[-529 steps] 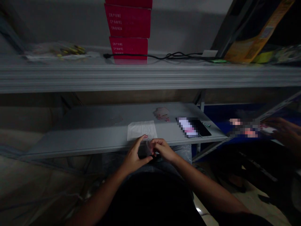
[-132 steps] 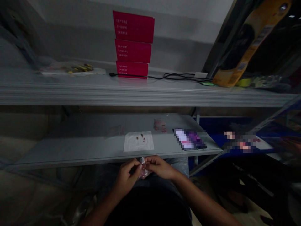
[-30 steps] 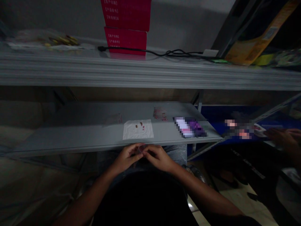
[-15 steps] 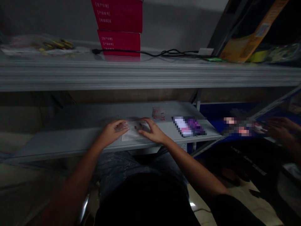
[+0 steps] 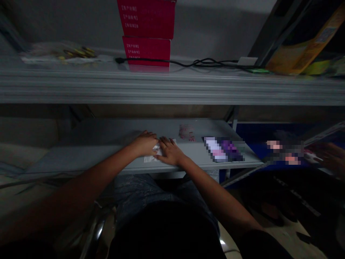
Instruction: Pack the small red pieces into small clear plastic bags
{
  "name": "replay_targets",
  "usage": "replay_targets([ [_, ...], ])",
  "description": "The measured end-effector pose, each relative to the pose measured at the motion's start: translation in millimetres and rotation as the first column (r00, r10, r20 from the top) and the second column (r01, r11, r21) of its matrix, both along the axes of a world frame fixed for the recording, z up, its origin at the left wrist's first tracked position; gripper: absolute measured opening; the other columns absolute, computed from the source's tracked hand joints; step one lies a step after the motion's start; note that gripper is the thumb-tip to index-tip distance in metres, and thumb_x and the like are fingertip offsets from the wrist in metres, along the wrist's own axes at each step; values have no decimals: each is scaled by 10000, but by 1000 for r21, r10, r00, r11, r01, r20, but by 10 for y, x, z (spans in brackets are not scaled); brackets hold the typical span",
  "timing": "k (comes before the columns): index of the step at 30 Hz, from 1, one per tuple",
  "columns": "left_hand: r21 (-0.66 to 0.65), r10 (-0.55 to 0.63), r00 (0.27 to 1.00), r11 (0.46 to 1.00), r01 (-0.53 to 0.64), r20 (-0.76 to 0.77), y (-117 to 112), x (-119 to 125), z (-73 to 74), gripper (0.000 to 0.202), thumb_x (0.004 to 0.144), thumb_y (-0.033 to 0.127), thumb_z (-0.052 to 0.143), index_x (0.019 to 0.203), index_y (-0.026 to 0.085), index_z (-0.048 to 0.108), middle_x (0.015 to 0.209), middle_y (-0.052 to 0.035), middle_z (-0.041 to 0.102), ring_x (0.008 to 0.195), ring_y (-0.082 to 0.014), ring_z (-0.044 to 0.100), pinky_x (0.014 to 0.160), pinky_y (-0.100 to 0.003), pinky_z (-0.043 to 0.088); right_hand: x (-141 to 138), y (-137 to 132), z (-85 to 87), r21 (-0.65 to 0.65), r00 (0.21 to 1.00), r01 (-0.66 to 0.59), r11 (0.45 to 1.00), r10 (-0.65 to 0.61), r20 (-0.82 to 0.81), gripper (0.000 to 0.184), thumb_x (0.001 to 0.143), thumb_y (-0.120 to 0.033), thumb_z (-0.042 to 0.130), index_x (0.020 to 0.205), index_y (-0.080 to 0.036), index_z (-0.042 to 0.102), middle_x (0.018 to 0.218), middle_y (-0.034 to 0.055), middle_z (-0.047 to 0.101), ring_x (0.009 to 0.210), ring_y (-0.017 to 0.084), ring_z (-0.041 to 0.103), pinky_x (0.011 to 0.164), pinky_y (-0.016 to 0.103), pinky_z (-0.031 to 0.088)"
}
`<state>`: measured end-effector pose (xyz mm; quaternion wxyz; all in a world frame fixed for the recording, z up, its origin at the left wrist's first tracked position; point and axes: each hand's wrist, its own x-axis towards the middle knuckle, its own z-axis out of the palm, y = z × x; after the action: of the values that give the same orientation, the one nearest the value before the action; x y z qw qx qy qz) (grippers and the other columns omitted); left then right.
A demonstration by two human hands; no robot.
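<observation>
My left hand [image 5: 147, 143] lies over the left part of a small white sheet [image 5: 148, 158], back up, fingers pointing right and thumb apart from them. My right hand [image 5: 170, 151] rests on the sheet's right part, fingers stretched out and thumb spread. The two hands nearly meet, and between them a strip of the white sheet shows. Whatever lies under my palms is hidden. Behind my right hand, small clear bags [image 5: 186, 132] with reddish pieces lie on the grey shelf board [image 5: 113, 129].
A phone-like thing [image 5: 215, 148], blurred out, lies to the right on the board. Above runs a grey upper shelf [image 5: 151, 86] with red boxes [image 5: 147, 48], a black cable [image 5: 183, 64] and a bag of yellow-black pieces [image 5: 81, 53]. Another person's hand [image 5: 332, 156] is at far right.
My left hand has moved right and turned back up over the sheet; it was pinching something clear. My right hand has flattened onto the sheet. The dark pieces on the sheet are now hidden.
</observation>
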<state>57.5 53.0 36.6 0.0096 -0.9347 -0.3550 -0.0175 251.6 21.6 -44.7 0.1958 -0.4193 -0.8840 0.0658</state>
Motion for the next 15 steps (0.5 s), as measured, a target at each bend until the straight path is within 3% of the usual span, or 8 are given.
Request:
replay_targets([
  [4, -19, 1, 1000, 1000, -1, 4, -7, 6, 34, 218, 722, 278, 756, 919, 184, 759, 1040, -131, 704, 1033, -334, 611, 1029, -457, 348, -10, -11, 24, -1, 1000, 0, 1000, 0, 3, 829, 949, -698, 439, 1518, -102, 351, 1573, 240, 365, 1486, 379, 271, 1193, 586, 183],
  [11, 3, -27, 983, 1000, 29, -184, -10, -33, 230, 280, 808, 293, 653, 1043, 175, 748, 1114, -127, 702, 1069, -294, 605, 1002, -400, 377, -27, -42, 73, -4, 1000, 7, 1000, -7, 18, 847, 946, -738, 379, 1527, -121, 357, 1581, 216, 367, 1489, 348, 288, 1208, 563, 174],
  [15, -221, -6, 998, 975, -6, -55, 120, -94, 322, 281, 795, 354, 651, 1004, 197, 752, 1037, -88, 732, 949, -251, 640, 882, -330, 434, -34, -23, 39, -10, 1000, 23, 1000, -23, 7, 908, 922, -771, 385, 1542, -110, 336, 1582, 226, 361, 1495, 365, 270, 1202, 573, 177],
])
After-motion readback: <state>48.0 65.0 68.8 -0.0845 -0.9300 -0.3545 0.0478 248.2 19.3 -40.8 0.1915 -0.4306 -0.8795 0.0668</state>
